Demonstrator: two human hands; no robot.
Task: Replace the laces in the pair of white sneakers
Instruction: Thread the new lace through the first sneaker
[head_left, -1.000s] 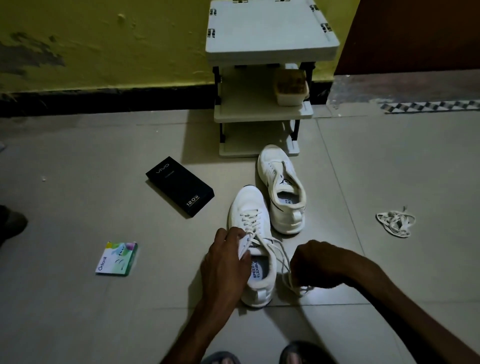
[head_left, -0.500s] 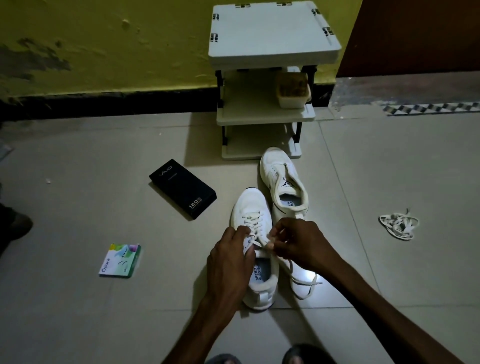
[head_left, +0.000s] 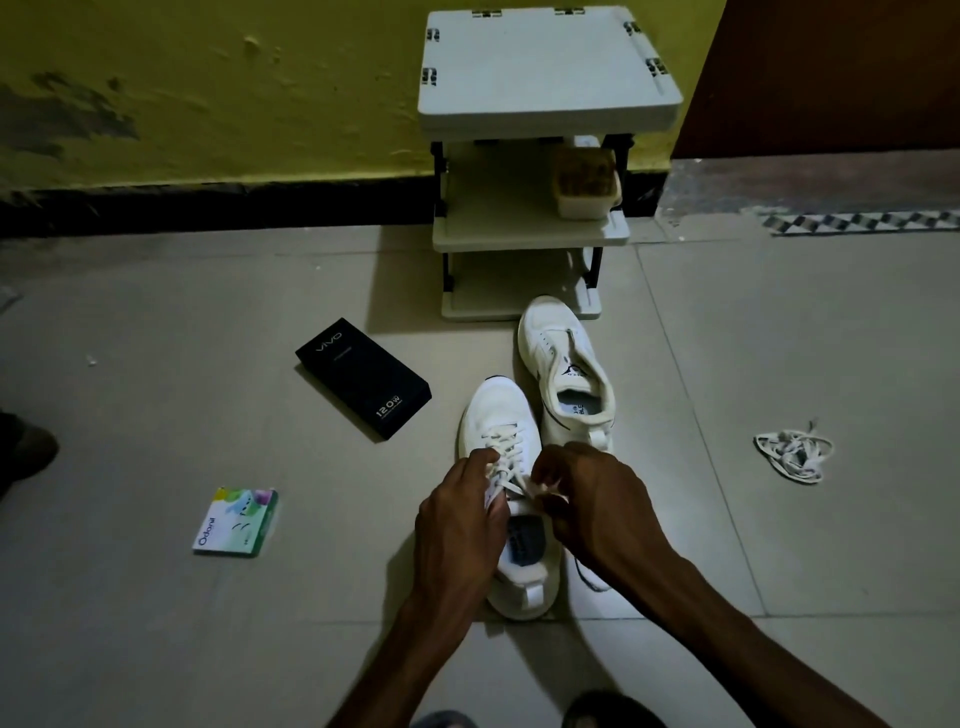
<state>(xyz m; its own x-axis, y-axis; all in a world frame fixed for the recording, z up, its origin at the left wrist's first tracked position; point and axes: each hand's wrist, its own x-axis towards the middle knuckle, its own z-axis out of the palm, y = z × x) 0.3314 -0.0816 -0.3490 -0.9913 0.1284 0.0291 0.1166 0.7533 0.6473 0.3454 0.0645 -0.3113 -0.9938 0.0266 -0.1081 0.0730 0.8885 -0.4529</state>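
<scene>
1. A pale tiled floor (head_left: 156, 649) fills most of the frame below a yellow wall (head_left: 208, 78); a white tiered rack (head_left: 545, 67) stands at the upper centre against the wall, with a lidded tub (head_left: 584, 184) on its middle shelf.
2. The near sneaker (head_left: 493, 405) lies at the lower centre, toe pointing up the frame, with a white lace (head_left: 506, 452) crossed through its eyelets; the far sneaker (head_left: 556, 338) sits just beside it, up and to the right.
3. The left hand (head_left: 457, 525) curls over the near sneaker's left side, its fingers gripping the upper by the eyelets.
4. The right hand (head_left: 597, 509), fingers bent, pinches the lace just right of the eyelets.
5. A bundle of loose laces (head_left: 792, 457) lies well apart at the right; a black box (head_left: 363, 379) lies left of the sneakers; a green packet (head_left: 236, 522) lies at the lower left.
</scene>
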